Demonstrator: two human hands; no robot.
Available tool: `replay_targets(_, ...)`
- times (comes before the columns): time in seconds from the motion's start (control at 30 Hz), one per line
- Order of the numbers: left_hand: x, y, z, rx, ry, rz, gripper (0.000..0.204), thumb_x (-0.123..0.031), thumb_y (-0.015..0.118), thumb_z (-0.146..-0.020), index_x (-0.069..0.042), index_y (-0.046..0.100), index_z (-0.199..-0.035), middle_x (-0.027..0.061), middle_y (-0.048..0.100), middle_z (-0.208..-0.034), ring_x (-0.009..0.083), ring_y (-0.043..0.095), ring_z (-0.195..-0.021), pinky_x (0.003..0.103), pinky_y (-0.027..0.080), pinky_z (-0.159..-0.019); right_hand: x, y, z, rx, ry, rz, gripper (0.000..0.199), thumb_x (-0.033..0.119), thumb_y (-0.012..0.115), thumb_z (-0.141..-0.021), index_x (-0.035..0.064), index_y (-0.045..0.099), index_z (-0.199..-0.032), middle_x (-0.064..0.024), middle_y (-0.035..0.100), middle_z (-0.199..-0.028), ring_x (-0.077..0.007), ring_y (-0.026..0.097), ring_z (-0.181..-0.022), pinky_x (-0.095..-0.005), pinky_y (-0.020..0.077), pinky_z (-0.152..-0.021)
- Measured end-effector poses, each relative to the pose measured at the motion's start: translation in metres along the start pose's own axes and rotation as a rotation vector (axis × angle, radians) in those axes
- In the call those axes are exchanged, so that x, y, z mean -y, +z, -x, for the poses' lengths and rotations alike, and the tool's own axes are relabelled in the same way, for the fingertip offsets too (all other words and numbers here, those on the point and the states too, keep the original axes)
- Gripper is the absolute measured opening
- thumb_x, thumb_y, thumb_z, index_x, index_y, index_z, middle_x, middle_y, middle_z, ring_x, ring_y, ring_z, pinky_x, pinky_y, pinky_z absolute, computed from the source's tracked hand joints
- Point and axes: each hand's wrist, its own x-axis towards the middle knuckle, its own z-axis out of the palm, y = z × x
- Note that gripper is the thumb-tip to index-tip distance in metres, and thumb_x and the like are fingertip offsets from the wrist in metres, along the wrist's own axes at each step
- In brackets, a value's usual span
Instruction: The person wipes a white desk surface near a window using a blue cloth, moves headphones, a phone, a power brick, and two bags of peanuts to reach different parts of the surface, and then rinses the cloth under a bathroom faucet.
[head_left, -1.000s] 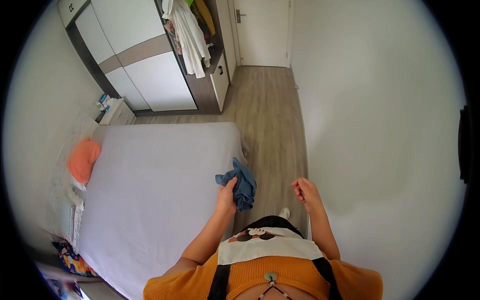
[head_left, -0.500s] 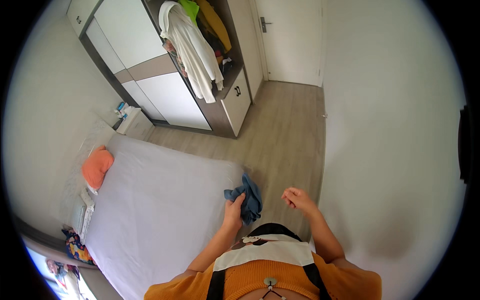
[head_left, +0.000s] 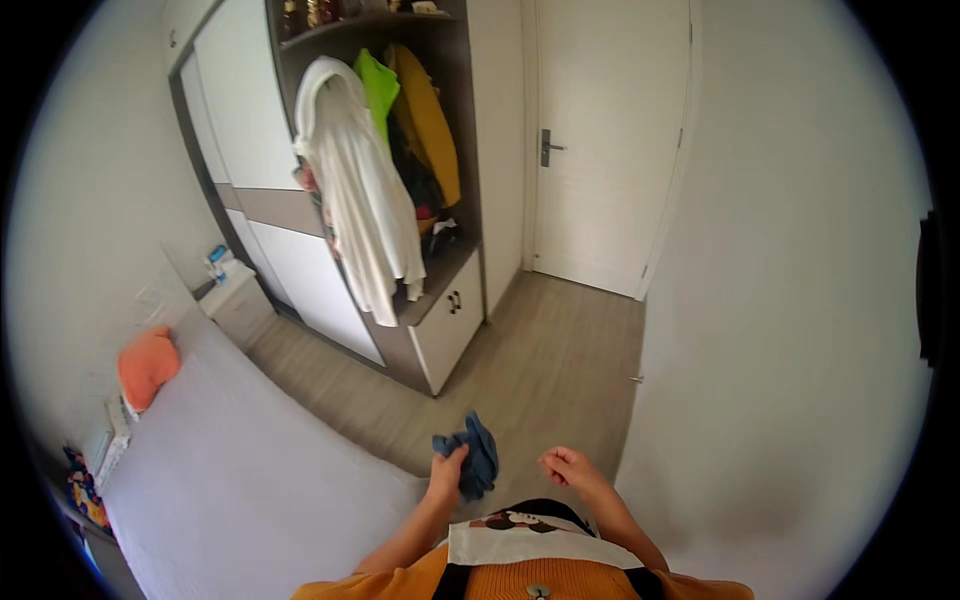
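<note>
A crumpled blue cloth point(head_left: 478, 458) hangs from my left hand point(head_left: 446, 472), whose fingers are closed round it. Its folds droop beyond the near right corner of the bed. To the right of the cloth, apart from it, my right hand point(head_left: 568, 467) is held over the floor with its fingers curled in, and nothing shows in them. Both forearms reach forward past the white bib of an apron point(head_left: 500, 545) that I wear over an orange top.
On the left is a bed with a pale sheet point(head_left: 270, 480) and an orange pillow point(head_left: 148, 368). A wardrobe point(head_left: 285, 210) stands ahead, with a white garment point(head_left: 360, 190) hanging at its open end. Beyond the wood floor point(head_left: 540, 340) is a closed white door point(head_left: 600, 150); a wall runs along the right.
The view has tilted up and moved toward the door, so more of the wardrobe and door shows. The blue cloth stays in my left hand; my right hand is still curled.
</note>
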Motion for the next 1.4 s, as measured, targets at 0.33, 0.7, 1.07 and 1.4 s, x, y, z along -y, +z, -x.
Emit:
replay_targets(0.33, -0.041, 0.197, -0.203, 0.121, 0.043, 0.011, 0.02, -0.015, 0.061, -0.087, 0.0, 0.061, -0.099, 0.0079, 0.065, -0.09, 0.0184, 0.063, -0.078, 0.03, 0.051, -0.071, 0.088, -0.165, -0.175, -0.223, -0.059, -0.126, 0.019, 0.023, 0.052, -0.095, 0.0069, 0.063, -0.096, 0.0028, 0.053, -0.07, -0.0061, 0.045, -0.058, -0.0206, 0.0354, -0.051)
replay_targets(0.7, -0.069, 0.382, -0.428, -0.117, 0.147, 0.098, 0.019, -0.014, 0.061, -0.087, 0.0, 0.061, -0.101, 0.0095, 0.066, -0.093, 0.0212, 0.064, -0.081, 0.032, 0.052, -0.076, 0.201, -0.386, -0.456, -0.002, -0.16, -0.017, 0.019, 0.021, 0.051, -0.095, 0.0061, 0.063, -0.097, 0.0024, 0.053, -0.068, -0.0055, 0.044, -0.055, -0.0207, 0.0357, -0.05)
replay_targets(1.07, -0.12, 0.491, -0.631, -0.208, 0.182, 0.169, 0.018, -0.012, 0.061, -0.086, 0.0, 0.061, -0.099, 0.008, 0.065, -0.091, 0.0192, 0.063, -0.079, 0.031, 0.051, -0.074, 0.293, -0.487, -0.691, 0.008, -0.178, 0.063, 0.018, 0.018, 0.052, -0.093, 0.0045, 0.064, -0.093, -0.0003, 0.056, -0.069, -0.006, 0.047, -0.056, -0.0218, 0.0386, -0.05)
replay_targets(1.4, -0.199, 0.606, -0.852, -0.07, 0.243, 0.133, 0.023, -0.014, 0.061, -0.087, -0.001, 0.057, -0.105, 0.0103, 0.065, -0.096, 0.0221, 0.064, -0.085, 0.035, 0.053, -0.076, 0.404, -0.573, -0.895, -0.092, -0.28, 0.293, 0.022, 0.022, 0.054, -0.092, 0.0028, 0.064, -0.093, -0.0025, 0.06, -0.072, -0.0086, 0.053, -0.061, -0.0241, 0.045, -0.058)
